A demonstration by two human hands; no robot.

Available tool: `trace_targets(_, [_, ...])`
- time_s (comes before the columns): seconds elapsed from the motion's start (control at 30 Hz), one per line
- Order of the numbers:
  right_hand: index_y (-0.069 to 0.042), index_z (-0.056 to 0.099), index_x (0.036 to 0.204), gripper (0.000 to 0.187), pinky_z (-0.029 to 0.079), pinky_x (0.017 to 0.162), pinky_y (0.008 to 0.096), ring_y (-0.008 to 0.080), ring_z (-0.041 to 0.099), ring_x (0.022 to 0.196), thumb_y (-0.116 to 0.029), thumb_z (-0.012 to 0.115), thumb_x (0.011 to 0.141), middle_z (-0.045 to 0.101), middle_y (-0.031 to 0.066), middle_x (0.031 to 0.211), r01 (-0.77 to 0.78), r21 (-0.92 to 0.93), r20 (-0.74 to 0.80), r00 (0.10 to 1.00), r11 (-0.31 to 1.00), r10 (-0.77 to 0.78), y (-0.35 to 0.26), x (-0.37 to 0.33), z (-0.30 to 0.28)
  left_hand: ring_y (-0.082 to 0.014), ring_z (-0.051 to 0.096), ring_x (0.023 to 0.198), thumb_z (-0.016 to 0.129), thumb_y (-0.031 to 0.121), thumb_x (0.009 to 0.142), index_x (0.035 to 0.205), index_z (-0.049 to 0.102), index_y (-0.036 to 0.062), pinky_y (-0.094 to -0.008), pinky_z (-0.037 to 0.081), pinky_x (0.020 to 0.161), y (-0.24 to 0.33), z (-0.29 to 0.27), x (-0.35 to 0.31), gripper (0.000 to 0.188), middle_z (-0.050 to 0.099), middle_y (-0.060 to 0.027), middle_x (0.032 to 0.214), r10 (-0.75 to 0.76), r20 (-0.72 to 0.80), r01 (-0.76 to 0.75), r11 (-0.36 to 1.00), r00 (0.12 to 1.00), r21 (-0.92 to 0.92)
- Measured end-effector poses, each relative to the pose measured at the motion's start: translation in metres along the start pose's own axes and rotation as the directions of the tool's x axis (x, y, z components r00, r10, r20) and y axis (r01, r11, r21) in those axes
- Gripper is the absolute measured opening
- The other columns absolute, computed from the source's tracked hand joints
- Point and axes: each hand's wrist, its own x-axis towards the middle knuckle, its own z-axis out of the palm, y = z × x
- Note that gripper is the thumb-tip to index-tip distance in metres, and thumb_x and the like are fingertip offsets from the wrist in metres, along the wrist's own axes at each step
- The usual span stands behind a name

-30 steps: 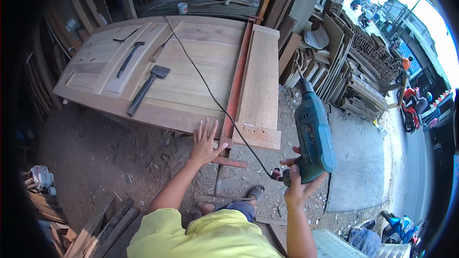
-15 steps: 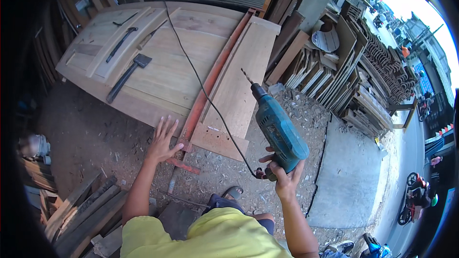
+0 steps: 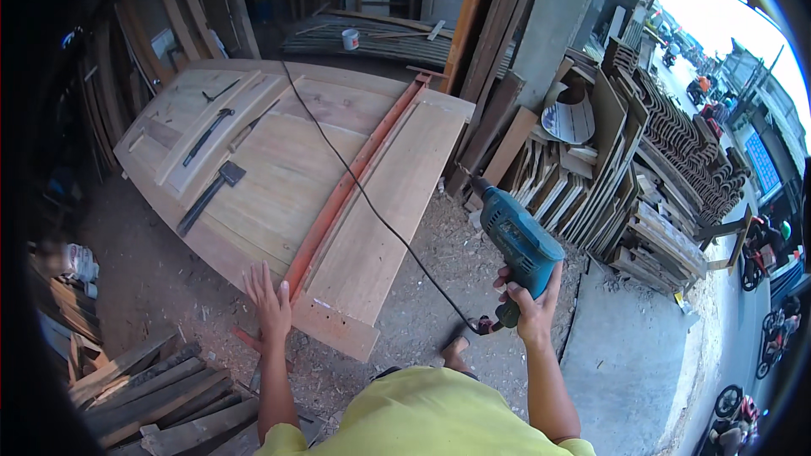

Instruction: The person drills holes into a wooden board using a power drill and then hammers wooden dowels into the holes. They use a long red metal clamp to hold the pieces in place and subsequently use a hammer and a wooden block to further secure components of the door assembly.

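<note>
Holds the blue-green drill [image 3: 524, 245] in the right hand [image 3: 536, 306], with fingers wrapped about the handle [image 3: 509, 312]; cannot tell a pressed trigger from a loose one

Runs the drill's long axis from lower right, at the palm, to upper left, at the bit [image 3: 464, 171]

Points the bit just past the right edge of the pale board [image 3: 405, 177], towards its far end, apart from it in view; cannot judge the difference in height

Note the board's own long axis: from near left to far right, crossing the line of the drill rather than matching it

Finds the board to the left of the right hand and to the right of the left hand [image 3: 270, 311], with the near end, marked by a few dark holes [image 3: 329, 318], closer to the left hand

Spreads the left hand at the near edge of the door panel [image 3: 279, 194], beside the near end of the red clamp [image 3: 378, 148]; cannot tell pressing from light resting

See the clamp lengthwise just left of the board, roughly parallel to it

Trails a dark cord [image 3: 346, 165] from the handle across board, clamp and door panel

Counts a mallet [image 3: 209, 198], a hammer [image 3: 205, 139] and a chisel [image 3: 253, 125] on the door panel, all well left of the drill

Logs stacked offcuts [image 3: 659, 219] beyond the drill, to the right
</note>
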Motion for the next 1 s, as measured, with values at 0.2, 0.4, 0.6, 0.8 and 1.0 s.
trace_targets(0.2, [-0.003,0.038,0.146,0.061,0.057,0.061,0.0289,0.0168,0.072,0.08,-0.009,0.074,0.096,0.073,0.012,0.102,-0.035,-0.157,0.083,0.995,0.987,0.049,-0.006,0.143,-0.052,-0.049,0.017,0.164,0.063,0.033,0.107,0.167,0.043,0.0098,-0.0601,0.02,0.132,0.201,0.056,0.025,0.067,0.03,-0.0224,0.176,0.212,-0.024,-0.212,0.95,0.977,-0.229])
trace_targets(0.4, [0.0,0.044,0.145,0.055,0.057,0.06,0.0276,0.0152,0.075,0.08,-0.013,0.074,0.1,0.076,0.0114,0.101,-0.068,-0.295,0.168,0.978,0.953,0.121,-0.004,0.264,-0.069,-0.0465,0.029,0.161,0.064,0.028,0.107,0.158,0.056,0.0092,-0.0554,0.027,0.13,0.324,0.091,0.097,0.055,0.049,-0.0202,0.166,0.365,0.1,-0.297,0.864,0.926,-0.407])
trace_targets(0.6, [0.006,0.053,0.141,0.052,0.06,0.071,0.0379,0.0253,0.08,0.08,-0.009,0.072,0.095,0.076,0.018,0.094,0.107,-0.543,0.357,0.927,0.833,0.113,-0.01,0.407,-0.048,-0.0379,0.051,0.149,0.059,0.026,0.11,0.156,0.057,0.0064,-0.0463,0.039,0.125,0.406,0.137,0.254,0.05,0.059,-0.0199,0.155,0.332,0.001,-0.213,0.607,0.943,-0.765])
trace_targets(0.8, [0.009,0.058,0.135,0.049,0.059,0.075,0.0427,0.0342,0.079,0.079,-0.013,0.072,0.093,0.073,0.0224,0.077,0.295,-0.679,0.525,0.835,0.672,0.165,-0.013,0.564,0.045,-0.0288,0.048,0.152,0.045,0.066,0.109,0.165,0.044,0.0042,-0.0455,0.034,0.126,0.494,0.16,0.491,0.084,0.062,-0.0183,0.154,0.557,-0.06,-0.231,0.243,0.829,-0.942])
trace_targets(1.0, [0.01,0.06,0.132,0.049,0.057,0.07,0.0437,0.0314,0.076,0.07,-0.016,0.074,0.093,0.071,0.0206,0.073,0.362,-0.691,0.634,0.72,0.625,0.283,0.022,0.696,0.112,-0.0252,0.068,0.125,0.054,0.066,0.108,0.151,0.063,0.0119,-0.0408,0.05,0.111,0.506,0.217,0.619,0.07,0.073,-0.0154,0.132,0.628,0.002,-0.176,0.221,0.778,-0.959])
